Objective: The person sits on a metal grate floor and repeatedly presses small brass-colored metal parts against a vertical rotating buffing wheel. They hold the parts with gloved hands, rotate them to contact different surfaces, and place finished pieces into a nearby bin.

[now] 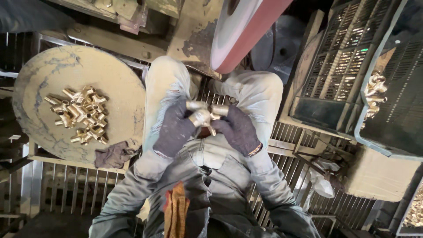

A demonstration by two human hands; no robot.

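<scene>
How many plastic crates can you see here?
2: a grey crate at upper right, and a darker crate overlapping it at the right edge, holding brass fittings. Others may be hidden.

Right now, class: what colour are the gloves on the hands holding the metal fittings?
Dark grey, nearly black, on both the left hand and right hand around the brass-coloured fittings; head view.

Only 1 view is given, taken from a camera worn on the head. It is aimed steeply down over the lap and is held close, so the knees, a round table (53, 66) and plastic crates (343, 66) are framed.
</scene>
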